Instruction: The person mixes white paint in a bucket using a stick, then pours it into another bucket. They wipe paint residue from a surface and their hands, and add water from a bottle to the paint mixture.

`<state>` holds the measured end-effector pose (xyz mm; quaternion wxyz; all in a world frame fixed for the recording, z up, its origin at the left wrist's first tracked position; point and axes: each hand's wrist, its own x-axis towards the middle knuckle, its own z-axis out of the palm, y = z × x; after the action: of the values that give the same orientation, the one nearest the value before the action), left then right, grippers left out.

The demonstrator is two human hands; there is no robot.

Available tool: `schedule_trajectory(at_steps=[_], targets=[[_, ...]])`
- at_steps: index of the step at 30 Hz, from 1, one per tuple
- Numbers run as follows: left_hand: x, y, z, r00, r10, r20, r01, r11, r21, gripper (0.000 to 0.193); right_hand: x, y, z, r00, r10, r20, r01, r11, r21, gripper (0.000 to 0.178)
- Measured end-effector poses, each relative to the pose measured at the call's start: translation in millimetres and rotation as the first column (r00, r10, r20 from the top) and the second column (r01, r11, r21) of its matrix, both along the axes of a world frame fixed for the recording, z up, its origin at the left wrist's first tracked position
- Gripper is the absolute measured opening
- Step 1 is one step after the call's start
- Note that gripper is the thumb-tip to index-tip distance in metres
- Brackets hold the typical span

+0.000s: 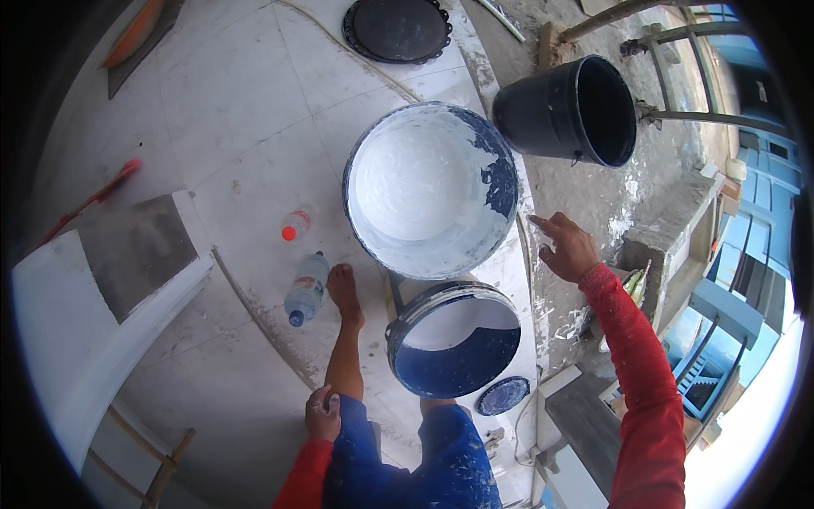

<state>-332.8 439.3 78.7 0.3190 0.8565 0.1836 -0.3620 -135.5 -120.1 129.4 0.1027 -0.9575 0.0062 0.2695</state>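
A large dark-blue round basin stands before me, its inside coated with smooth white paste. Just off its right rim, my right hand is raised and empty, forefinger and thumb apart, with white smears on the fingers. My left hand rests by my left knee, its fingers loosely curled and nothing visible in them. Between my legs and the basin is a blue bucket with white residue inside. A clear water bottle with a blue cap lies left of my bare foot.
Farther off is a smaller bottle with a red cap. A black bucket is beyond the basin at right, and a round black tub at the far edge. A small blue lid lies beside the near bucket. A concrete ledge rises at right.
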Motion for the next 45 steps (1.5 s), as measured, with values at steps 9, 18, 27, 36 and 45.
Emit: schedule_trajectory(at_steps=[9, 18, 27, 36, 45], targets=[[10, -30, -2, 0.978, -0.203, -0.055, 0.209, 0.968, 0.142, 0.028, -9, 13, -5, 0.882, 0.462, -0.091, -0.432, 0.718, -0.546, 0.062], [20, -41, -8, 0.953, -0.287, -0.099, 0.302, 0.929, 0.215, 0.03, -42, 64, -35, 0.275, 0.092, -0.957, 0.449, -0.892, 0.043, 0.053], [16, -41, -6, 0.932, -0.359, -0.043, 0.357, 0.892, 0.279, 0.035, -78, 94, -6, 0.042, -0.299, -0.953, 0.033, -0.953, 0.3, 0.069], [32, -44, -1, 0.894, -0.447, 0.018, 0.425, 0.861, 0.28, 0.033, -31, 111, -41, 0.807, -0.501, 0.313, 0.176, 0.709, 0.683, 0.062], [73, -27, 12, 0.861, -0.507, 0.027, 0.492, 0.847, 0.2, 0.029, -141, 77, 9, 0.958, -0.26, 0.119, 0.233, 0.951, 0.205, 0.058]])
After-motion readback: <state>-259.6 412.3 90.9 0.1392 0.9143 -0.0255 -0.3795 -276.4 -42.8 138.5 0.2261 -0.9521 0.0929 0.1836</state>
